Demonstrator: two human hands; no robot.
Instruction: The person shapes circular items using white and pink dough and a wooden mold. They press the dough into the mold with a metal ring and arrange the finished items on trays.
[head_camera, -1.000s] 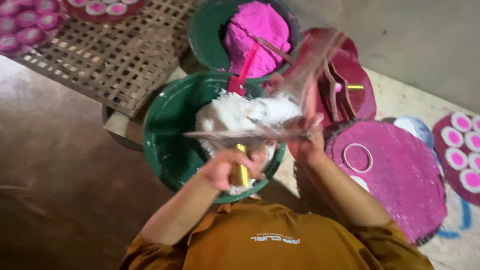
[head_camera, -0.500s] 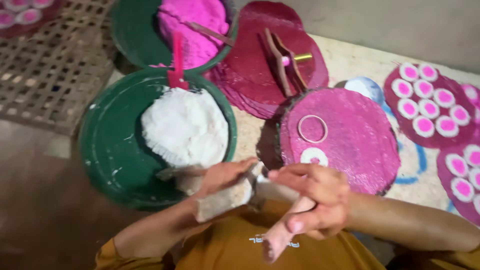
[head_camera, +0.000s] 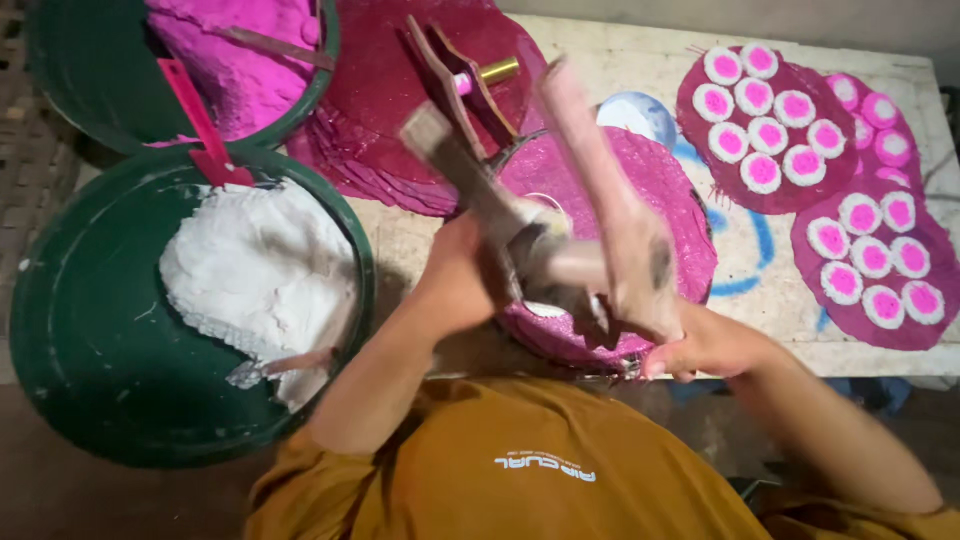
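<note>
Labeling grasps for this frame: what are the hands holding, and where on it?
Both hands grip a hinged two-paddle wooden press at its lower, joined end: left hand on the left paddle, right hand on the right. Motion blur hides the finger placement.

No packages, signs or screens show; only small white lettering on the ochre shirt (head_camera: 545, 470), seemingly upside down.

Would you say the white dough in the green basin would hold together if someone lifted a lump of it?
The white dough is probably soft and sticky: its edges look torn. A lump would likely sag. The green basin seems stiff and unlikely to tip.
</note>
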